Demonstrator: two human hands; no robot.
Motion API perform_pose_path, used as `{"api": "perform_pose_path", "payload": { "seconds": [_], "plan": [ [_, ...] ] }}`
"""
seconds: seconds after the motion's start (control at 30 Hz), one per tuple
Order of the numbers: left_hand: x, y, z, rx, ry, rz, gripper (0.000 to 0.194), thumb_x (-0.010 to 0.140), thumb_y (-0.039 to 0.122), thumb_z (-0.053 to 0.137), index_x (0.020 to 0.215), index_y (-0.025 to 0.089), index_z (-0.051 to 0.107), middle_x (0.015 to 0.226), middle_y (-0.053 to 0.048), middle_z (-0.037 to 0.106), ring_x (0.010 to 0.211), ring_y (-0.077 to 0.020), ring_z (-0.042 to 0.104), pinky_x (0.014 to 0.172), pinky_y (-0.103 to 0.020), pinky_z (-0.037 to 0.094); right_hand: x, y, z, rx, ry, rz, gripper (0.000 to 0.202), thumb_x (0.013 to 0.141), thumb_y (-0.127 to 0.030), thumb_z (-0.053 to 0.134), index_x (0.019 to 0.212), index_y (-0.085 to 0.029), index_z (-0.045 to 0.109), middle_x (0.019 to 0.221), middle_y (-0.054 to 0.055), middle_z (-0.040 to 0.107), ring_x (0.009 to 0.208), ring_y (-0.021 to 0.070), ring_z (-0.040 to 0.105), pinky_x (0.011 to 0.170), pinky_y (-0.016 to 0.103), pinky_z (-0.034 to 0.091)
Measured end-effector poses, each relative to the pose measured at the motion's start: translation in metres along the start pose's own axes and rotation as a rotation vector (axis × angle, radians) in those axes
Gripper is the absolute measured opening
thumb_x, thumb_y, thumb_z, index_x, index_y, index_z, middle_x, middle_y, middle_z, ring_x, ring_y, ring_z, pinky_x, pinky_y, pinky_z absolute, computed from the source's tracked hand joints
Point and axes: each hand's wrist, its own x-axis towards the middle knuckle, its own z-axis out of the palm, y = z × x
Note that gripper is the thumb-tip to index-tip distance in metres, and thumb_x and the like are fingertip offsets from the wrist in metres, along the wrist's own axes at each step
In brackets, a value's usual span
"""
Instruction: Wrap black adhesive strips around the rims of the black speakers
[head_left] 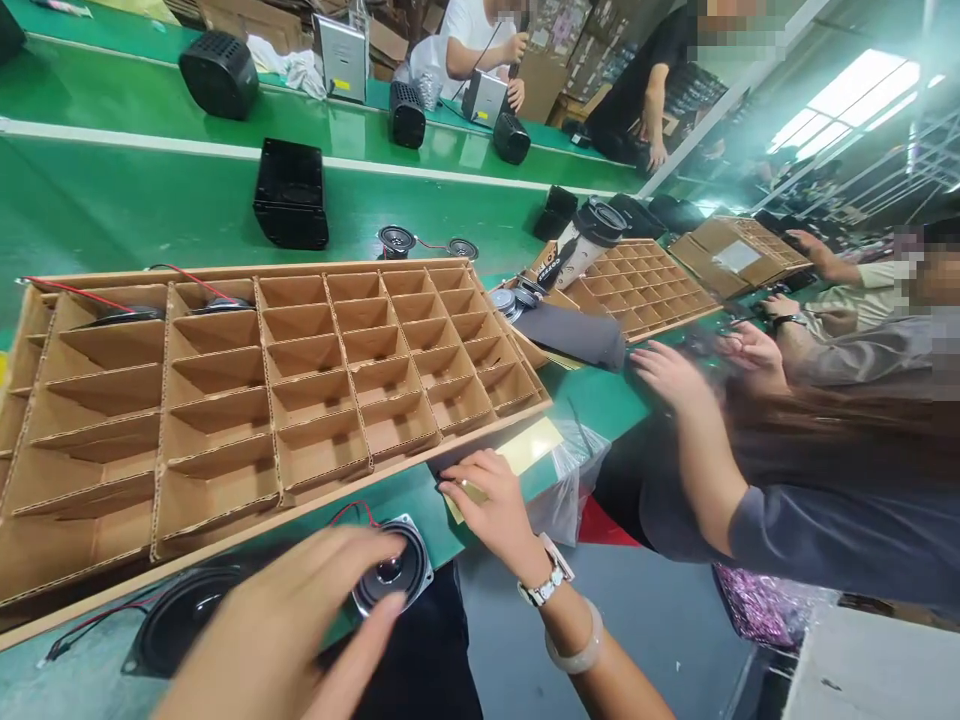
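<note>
My left hand [292, 620], slightly blurred, is at the lower left with thumb and fingers apart. Its fingertips overlap a small square-framed speaker [411, 565] with red wires at the bench's near edge; whether they touch it I cannot tell. Beside that hand lies a larger black oval speaker [176, 620] with a wire and plug. My right hand [487, 500], wearing a watch and a pale bangle, rests over a yellow paper sheet [534, 445]. Its thumb and fingertips are pinched together; what is between them is too small to name. A divided cardboard tray [315, 435] spans the bench ahead.
Two speakers [124, 316] sit in the tray's far-left cells. Behind it are a black speaker box [291, 195] and two small speakers [396, 240]. A coffee cup [581, 245] and a dark grey cylinder [574, 335] stand right of the tray. A co-worker's arm [701, 430] reaches in nearby.
</note>
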Motion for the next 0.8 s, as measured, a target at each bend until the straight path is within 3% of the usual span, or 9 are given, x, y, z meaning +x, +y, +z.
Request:
{"api": "perform_pose_path", "payload": {
  "seconds": [0.07, 0.13, 0.2, 0.4, 0.53, 0.6, 0.67, 0.8],
  "plan": [
    [0.027, 0.007, 0.022, 0.079, -0.168, 0.146, 0.05, 0.091, 0.029, 0.054, 0.138, 0.02, 0.04, 0.134, -0.009, 0.057, 0.119, -0.023, 0.058, 0.098, -0.035, 0.053, 0.0, 0.001, 0.002, -0.002, 0.012, -0.006, 0.031, 0.095, -0.035, 0.048, 0.083, -0.009, 0.061, 0.079, 0.003, 0.054, 0.079, 0.0088, 0.047, 0.08, 0.024, 0.041],
    [0.049, 0.009, 0.043, 0.132, -0.249, 0.231, 0.062, 0.09, 0.02, 0.049, 0.146, 0.012, 0.024, 0.141, -0.016, 0.049, 0.127, -0.0256, 0.05, 0.101, -0.04, 0.05, 0.0, 0.002, 0.005, -0.004, 0.03, -0.012, 0.032, 0.096, -0.034, 0.046, 0.081, -0.009, 0.058, 0.076, 0.003, 0.05, 0.077, 0.009, 0.045, 0.078, 0.023, 0.04],
    [0.061, 0.004, 0.058, 0.167, -0.269, 0.252, 0.066, 0.087, 0.015, 0.046, 0.147, 0.009, 0.018, 0.142, -0.02, 0.046, 0.129, -0.0285, 0.048, 0.1, -0.045, 0.05, 0.0, 0.002, 0.007, -0.01, 0.052, -0.009, 0.032, 0.096, -0.033, 0.044, 0.08, -0.008, 0.056, 0.076, 0.003, 0.048, 0.076, 0.0093, 0.043, 0.076, 0.023, 0.039],
    [0.059, -0.024, 0.073, 0.253, -0.195, 0.246, 0.063, 0.091, 0.021, 0.037, 0.15, 0.018, 0.014, 0.138, -0.018, 0.051, 0.122, -0.0295, 0.055, 0.091, -0.045, 0.056, 0.004, -0.006, 0.008, 0.014, 0.065, 0.027, 0.028, 0.094, -0.03, 0.042, 0.08, -0.009, 0.054, 0.078, 0.004, 0.048, 0.077, 0.01, 0.041, 0.077, 0.024, 0.038],
    [0.056, -0.033, 0.079, 0.324, -0.13, 0.247, 0.055, 0.093, 0.028, 0.033, 0.147, 0.02, 0.032, 0.129, -0.015, 0.06, 0.113, -0.0297, 0.062, 0.084, -0.044, 0.059, 0.015, -0.006, 0.001, 0.158, 0.123, 0.086, 0.036, 0.099, -0.036, 0.035, 0.086, -0.008, 0.054, 0.086, 0.005, 0.055, 0.081, 0.0088, 0.051, 0.075, 0.023, 0.045],
    [0.057, -0.033, 0.081, 0.323, -0.17, 0.206, 0.051, 0.092, 0.03, 0.031, 0.14, 0.021, 0.046, 0.122, -0.013, 0.065, 0.107, -0.0296, 0.065, 0.082, -0.044, 0.06, 0.024, 0.006, -0.018, 0.252, 0.192, 0.102, 0.04, 0.101, -0.039, 0.031, 0.086, -0.007, 0.052, 0.082, 0.005, 0.056, 0.069, 0.0049, 0.052, 0.064, 0.017, 0.046],
    [0.059, -0.031, 0.081, 0.314, -0.221, 0.146, 0.051, 0.092, 0.03, 0.028, 0.135, 0.02, 0.052, 0.114, -0.013, 0.069, 0.1, -0.0304, 0.069, 0.076, -0.045, 0.061, 0.032, 0.023, -0.056, 0.329, 0.321, 0.089, 0.041, 0.101, -0.04, 0.032, 0.087, -0.006, 0.051, 0.077, 0.003, 0.056, 0.054, 0.0012, 0.046, 0.051, 0.012, 0.041],
    [0.063, -0.023, 0.076, 0.292, -0.235, 0.091, 0.052, 0.092, 0.027, 0.025, 0.135, 0.015, 0.052, 0.118, -0.016, 0.067, 0.104, -0.0331, 0.067, 0.078, -0.049, 0.06, 0.022, 0.032, -0.172, 0.413, 0.76, -0.017, 0.036, 0.095, -0.042, 0.048, 0.095, -0.007, 0.054, 0.085, 0.004, 0.057, 0.065, 0.0034, 0.051, 0.059, 0.014, 0.048]
  ]
}}
